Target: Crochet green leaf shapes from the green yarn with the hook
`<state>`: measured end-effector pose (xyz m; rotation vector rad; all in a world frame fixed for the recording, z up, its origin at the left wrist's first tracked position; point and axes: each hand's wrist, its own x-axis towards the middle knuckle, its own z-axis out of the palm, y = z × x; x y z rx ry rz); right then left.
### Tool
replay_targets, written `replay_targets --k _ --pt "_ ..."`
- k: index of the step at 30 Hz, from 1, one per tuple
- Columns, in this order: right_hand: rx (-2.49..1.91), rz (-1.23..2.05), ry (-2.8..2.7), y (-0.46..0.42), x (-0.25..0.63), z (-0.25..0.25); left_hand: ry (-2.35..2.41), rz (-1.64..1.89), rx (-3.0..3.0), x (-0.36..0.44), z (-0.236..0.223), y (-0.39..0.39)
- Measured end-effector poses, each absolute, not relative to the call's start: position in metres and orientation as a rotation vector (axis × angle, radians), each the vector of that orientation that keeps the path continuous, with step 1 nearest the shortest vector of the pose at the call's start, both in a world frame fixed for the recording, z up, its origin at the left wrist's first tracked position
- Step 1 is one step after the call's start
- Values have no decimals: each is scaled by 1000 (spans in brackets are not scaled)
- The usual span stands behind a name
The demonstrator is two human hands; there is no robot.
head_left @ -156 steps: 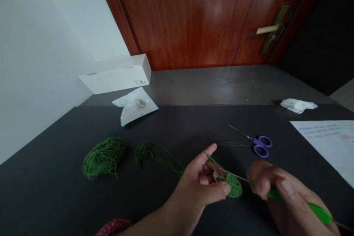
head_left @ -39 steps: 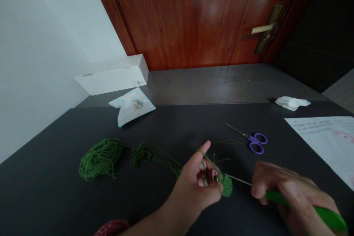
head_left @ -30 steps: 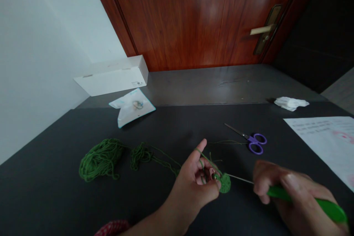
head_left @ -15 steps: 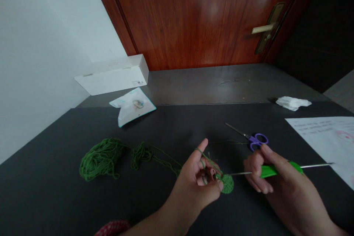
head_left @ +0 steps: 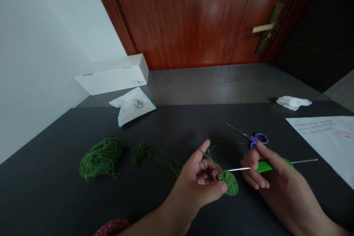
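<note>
Left hand [head_left: 193,188] pinches a green crocheted round [head_left: 231,183] between thumb and fingers, just right of centre low in the frame, with green yarn [head_left: 141,153] looped over the raised index finger; right hand [head_left: 284,188] is clamped on a crochet hook [head_left: 265,166] by its green handle, the metal tip at the edge of the round; the two hands are close but apart, linked only through hook and work. The yarn runs left across a black tabletop [head_left: 55,177] to a loose yarn bundle [head_left: 101,158]; purple-handled scissors [head_left: 258,139] lie just above the right hand; a printed paper sheet [head_left: 320,136] lies at the right edge; a crumpled tissue [head_left: 293,103] sits on a grey ledge [head_left: 210,84] at upper right; a white box [head_left: 113,75] and a plastic packet [head_left: 134,107] lie at upper left, near the foot of a wooden door [head_left: 193,14]; red checked cloth [head_left: 112,225] shows at the bottom edge.
</note>
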<state>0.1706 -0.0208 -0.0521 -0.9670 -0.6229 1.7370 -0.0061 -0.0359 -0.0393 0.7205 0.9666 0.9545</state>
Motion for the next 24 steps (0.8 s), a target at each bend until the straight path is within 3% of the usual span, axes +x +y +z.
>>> replay_targets --k 24 --pt "-959 1789 -509 -20 168 -52 926 966 701 -7 -42 -35"
